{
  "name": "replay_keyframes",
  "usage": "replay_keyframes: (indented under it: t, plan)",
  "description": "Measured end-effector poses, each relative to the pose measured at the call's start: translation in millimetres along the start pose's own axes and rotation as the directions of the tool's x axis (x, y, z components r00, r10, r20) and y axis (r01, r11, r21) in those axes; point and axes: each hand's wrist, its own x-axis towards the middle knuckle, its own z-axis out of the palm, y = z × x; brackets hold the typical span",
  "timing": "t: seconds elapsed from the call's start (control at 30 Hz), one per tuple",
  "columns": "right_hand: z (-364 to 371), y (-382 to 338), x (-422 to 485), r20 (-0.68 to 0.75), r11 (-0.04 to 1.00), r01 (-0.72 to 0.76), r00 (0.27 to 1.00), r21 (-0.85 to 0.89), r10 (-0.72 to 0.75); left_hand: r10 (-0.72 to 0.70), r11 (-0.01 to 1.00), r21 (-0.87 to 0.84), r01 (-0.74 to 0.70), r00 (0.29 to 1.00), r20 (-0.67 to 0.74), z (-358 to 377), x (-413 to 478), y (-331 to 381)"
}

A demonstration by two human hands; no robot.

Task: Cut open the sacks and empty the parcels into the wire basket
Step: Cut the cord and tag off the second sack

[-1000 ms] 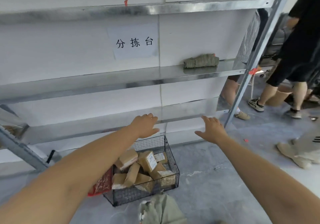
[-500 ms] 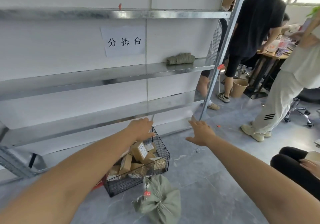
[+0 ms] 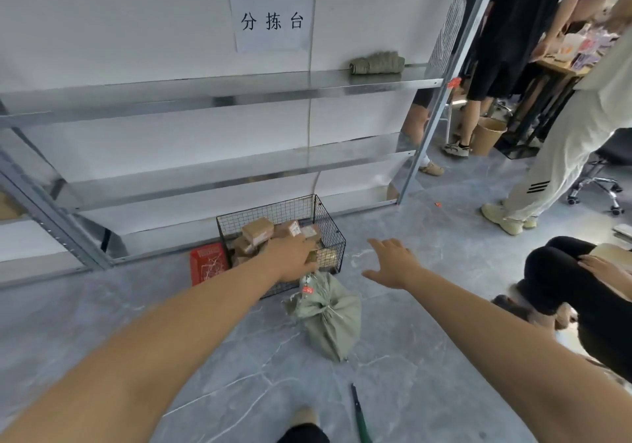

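A flat red packet [image 3: 208, 264] leans against the left side of the black wire basket [image 3: 273, 210], which stands on the floor against the bottom of the galvanised metal shelving [image 3: 219, 177]. The basket is open-topped with square mesh walls and holds a loose heap of brown cardboard parcels [image 3: 258, 230], some bearing white labels. The left hand [image 3: 294, 258] reaches over the basket's near edge with its fingers bent away; whether they grip anything cannot be told. Just in front of the basket lies a lumpy pale-green woven sack [image 3: 330, 319], its neck tied with string and tagged. A slim green-handled cutter [image 3: 359, 415] lies nearer on the smooth grey veined floor [image 3: 427, 340]. The right hand [image 3: 393, 264] hovers with fingers spread, holding nothing, over bare floor right of the basket. Bystanders' legs [image 3: 561, 155] crowd the right edge.
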Motion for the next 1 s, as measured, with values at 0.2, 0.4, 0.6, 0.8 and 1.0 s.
replay_keyframes:
  t: [0.2, 0.4, 0.6, 0.8, 1.0]
  plan:
    - [46.0, -11.9, -23.3, 0.093, 0.995, -0.078, 0.993, 0.065, 0.071, 0.071, 0.997, -0.02, -0.069, 0.992, 0.105, 33.0, -13.3, -2.5]
    - [88.2, -5.5, -23.4, 0.162, 0.926, -0.319, 0.943, 0.201, 0.29, 0.242, 0.967, 0.033, -0.252, 0.952, 0.188, 65.6, -19.2, -23.4]
    - [194.7, -7.1, 4.8, 0.304, 0.896, -0.404, 0.89, 0.183, 0.339, 0.296, 0.946, 0.062, -0.317, 0.927, 0.229, 166.7, -3.7, -50.2]
    - [394.2, 15.9, 47.7, 0.389, 0.852, -0.5, 0.823, 0.153, 0.413, 0.436, 0.884, 0.044, -0.465, 0.856, 0.28, 357.5, 82.2, -4.0]
    - [601.4, 50.8, 108.9, 0.452, 0.789, -0.594, 0.754, 0.158, 0.477, 0.521, 0.839, -0.028, -0.544, 0.787, 0.332, 559.2, 168.6, 53.3]
